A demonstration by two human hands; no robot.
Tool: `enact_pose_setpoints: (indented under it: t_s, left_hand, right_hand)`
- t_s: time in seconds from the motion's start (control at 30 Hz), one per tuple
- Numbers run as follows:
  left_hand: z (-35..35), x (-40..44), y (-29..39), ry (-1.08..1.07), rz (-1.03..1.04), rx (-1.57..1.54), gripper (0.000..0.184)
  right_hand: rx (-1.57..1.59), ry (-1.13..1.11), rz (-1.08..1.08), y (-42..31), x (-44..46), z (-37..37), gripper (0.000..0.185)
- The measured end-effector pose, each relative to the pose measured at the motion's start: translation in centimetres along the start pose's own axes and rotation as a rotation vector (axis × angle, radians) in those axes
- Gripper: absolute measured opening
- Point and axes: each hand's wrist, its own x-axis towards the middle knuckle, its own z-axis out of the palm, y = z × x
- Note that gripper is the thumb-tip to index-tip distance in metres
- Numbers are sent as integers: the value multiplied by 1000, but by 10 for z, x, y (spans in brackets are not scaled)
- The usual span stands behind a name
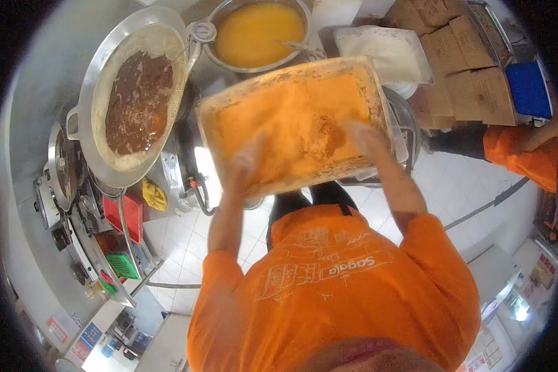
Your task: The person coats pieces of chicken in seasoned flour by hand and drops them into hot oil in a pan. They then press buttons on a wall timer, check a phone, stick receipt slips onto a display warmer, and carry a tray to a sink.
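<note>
Apparently mixed orange powder [291, 108] inside the tub [379, 93], with left hand [248, 156] and right hand [362, 135] well apart over opposite sides; could not tell finger grip through the blur; probably called next for a loose sweep across the darker patch [330, 134]

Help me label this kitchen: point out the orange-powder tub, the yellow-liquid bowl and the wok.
Orange-powder tub [291, 75], head view: far wall.
Yellow-liquid bowl [309, 28], head view: right rim.
Wok [93, 80], head view: left wall.
</note>
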Motion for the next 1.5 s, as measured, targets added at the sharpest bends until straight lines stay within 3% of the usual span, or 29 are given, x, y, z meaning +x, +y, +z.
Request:
enact_pose_setpoints:
  t_s: [0.03,0.07,0.13,0.17,0.23,0.27,0.3,0.33,0.37,0.4,0.43,0.5,0.53,0.6,0.7,0.77,0.83,0.87,0.9,0.97,1.03,1.07,1.13,1.17,1.27,1.3,1.4,1.47,1.5]
  left_hand:
    - [22,8,0,60,81,5,42]
    - [42,18,4,123,167,9,41]
    - [73,20,3,222,321,12,39]
    - [63,33,2,265,493,133,39]
    - [43,51,-13,320,816,356,45]
    - [9,9,20,199,416,120,38]
    - [-13,-9,31,100,210,128,37]
    - [-34,-26,42,0,6,158,37]
    - [-36,-12,18,-76,3,422,40]
    - [-30,2,-7,-149,1,685,42]
    - [5,-4,-64,-49,232,523,42]
    - [47,-20,-84,-81,351,569,37]
    - [63,-25,-48,-216,238,787,31]
    - [79,-31,-12,-301,363,842,28]
    - [106,-18,4,-202,308,202,27]
    - [117,34,-10,-277,427,684,27]
    - [103,43,-4,-161,423,779,26]
    - [71,19,14,-17,359,629,25]
    - [42,3,28,131,297,479,25]
    - [2,1,38,76,251,738,31]
    - [-15,16,40,68,191,853,36]
    - [-3,33,41,111,170,777,36]
    - [30,70,42,251,126,435,38]
    - [39,82,41,269,123,308,39]
    - [12,68,31,221,155,187,43]
    - [-8,47,28,189,121,195,44]
    - [-45,-1,3,86,5,132,48]
    - [-23,-2,-15,102,8,-38,51]
    - [-1,5,-19,128,53,-161,52]
  right_hand:
    - [-154,22,-134,32,9,15,52]
    - [1,143,200,3,23,43,54]
    - [224,134,289,-3,33,84,57]
    - [281,26,17,33,54,91,55]
    - [-156,-13,-533,80,69,50,50]
    - [-278,-122,-454,66,73,16,45]
    - [-407,-236,-385,49,76,-18,41]
    - [-362,-342,-158,34,69,-31,37]
    - [-338,-426,72,15,61,-45,33]
    - [-518,-353,102,17,43,-36,31]
    - [-698,-275,125,17,24,-24,29]
    - [-1054,-115,175,17,-10,-4,27]
    - [-965,-92,276,6,-14,9,26]
    - [-747,-66,406,-7,-16,32,27]
    - [-249,-110,321,-3,-4,59,33]
    - [4,-114,237,-4,-2,53,37]
    - [56,-88,262,-20,-8,29,41]
    - [136,-64,420,-42,-17,21,39]
    - [-447,-322,358,-18,31,0,41]
    - [-885,-401,214,-3,79,-25,45]
    - [-571,-88,106,-14,70,-16,47]
    - [-411,66,51,-22,66,-10,48]
    - [-234,217,198,-62,92,16,47]
    - [-206,204,425,-77,105,41,44]
    - [223,7,136,-12,122,52,52]
    - [192,-57,59,-17,95,35,51]
    - [454,-113,309,-52,11,-17,57]
    - [648,-25,424,-15,12,-8,61]
    - [595,7,429,-13,19,5,62]
